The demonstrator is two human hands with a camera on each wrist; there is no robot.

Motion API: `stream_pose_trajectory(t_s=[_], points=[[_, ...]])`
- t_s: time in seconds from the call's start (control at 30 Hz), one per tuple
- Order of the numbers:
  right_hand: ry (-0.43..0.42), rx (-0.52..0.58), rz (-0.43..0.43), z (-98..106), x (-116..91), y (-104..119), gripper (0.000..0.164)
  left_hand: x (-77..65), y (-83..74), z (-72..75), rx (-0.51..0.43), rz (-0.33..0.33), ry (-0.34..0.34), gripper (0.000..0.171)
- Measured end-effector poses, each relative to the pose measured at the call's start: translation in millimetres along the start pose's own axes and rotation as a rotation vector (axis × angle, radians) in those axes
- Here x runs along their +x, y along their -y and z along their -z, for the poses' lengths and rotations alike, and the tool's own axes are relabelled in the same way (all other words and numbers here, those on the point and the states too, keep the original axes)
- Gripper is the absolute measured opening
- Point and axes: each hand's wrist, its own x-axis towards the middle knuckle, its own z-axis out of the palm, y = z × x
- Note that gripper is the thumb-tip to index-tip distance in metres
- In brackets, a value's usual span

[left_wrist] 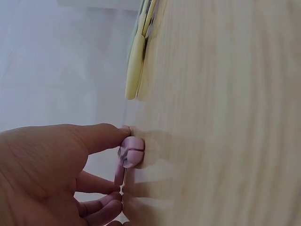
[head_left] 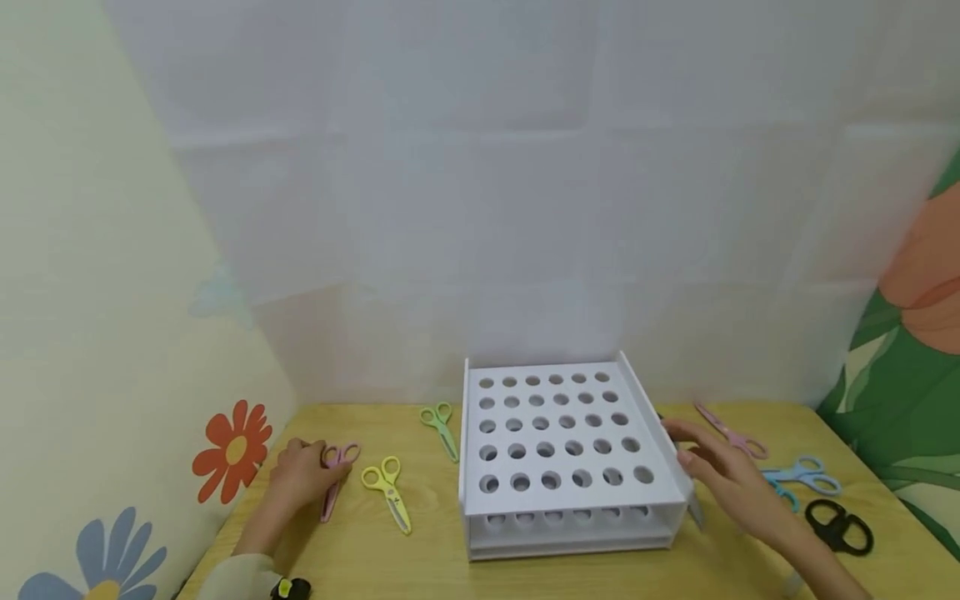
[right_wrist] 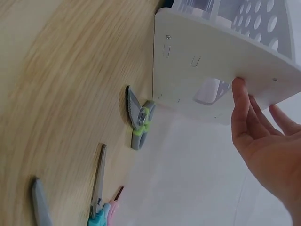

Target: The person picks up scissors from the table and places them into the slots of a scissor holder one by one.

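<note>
At the table's left, my left hand (head_left: pixel 300 475) is on pink scissors (head_left: pixel 330 496) lying on the wood. In the left wrist view, thumb and fingers pinch around the pink handles (left_wrist: pixel 133 151). A white rack (head_left: pixel 558 496) with rows of round holes stands right of centre. My right hand (head_left: pixel 731 479) touches its right side panel (right_wrist: pixel 202 61) with fairly straight fingers, one tip beside the panel's cut-out slot. Yellow scissors (head_left: pixel 392 498) and green scissors (head_left: pixel 441 427) lie between the left hand and the rack.
Right of the rack lie more pink scissors (head_left: pixel 733 432), light blue scissors (head_left: pixel 806 475), teal-handled scissors (right_wrist: pixel 98 216) and black-handled scissors (head_left: pixel 840 527). Grey-and-green shears (right_wrist: pixel 139 117) lie close beside the rack. A white sheet (head_left: pixel 480 208) hangs behind the table; a flowered wall borders the left.
</note>
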Motion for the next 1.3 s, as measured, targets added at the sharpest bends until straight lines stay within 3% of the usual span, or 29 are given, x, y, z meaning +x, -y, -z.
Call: stream_pose_trajectory(t_s=[0.07, 0.33, 0.5, 0.8, 1.1, 1.3], points=[[0.019, 0.043, -0.002, -0.7, 0.6, -0.6, 0.041, -3.5, 3.4, 1.8, -0.001, 0.014, 0.000, 0.069], [0.053, 0.114, -0.025, -3.4, 2.7, -2.3, 0.042, -7.4, 9.6, 12.3, 0.032, 0.019, 0.023, 0.078], [0.046, 0.078, 0.011, -3.3, 5.5, -3.0, 0.042, -4.7, 10.2, 16.1, 0.038, 0.004, 0.012, 0.071], [0.046, 0.041, 0.009, 3.8, -0.9, -1.0, 0.043, 1.0, 4.4, 7.3, 0.010, -0.010, -0.008, 0.062], [0.055, 0.020, -0.006, 0.7, -1.0, 1.1, 0.042, 0.2, 1.6, 8.5, -0.149, 0.007, 0.033, 0.069], [0.049, -0.003, -0.024, 0.6, -2.4, 4.3, 0.041, -0.4, 0.4, 4.8, -0.260, -0.013, 0.013, 0.065]])
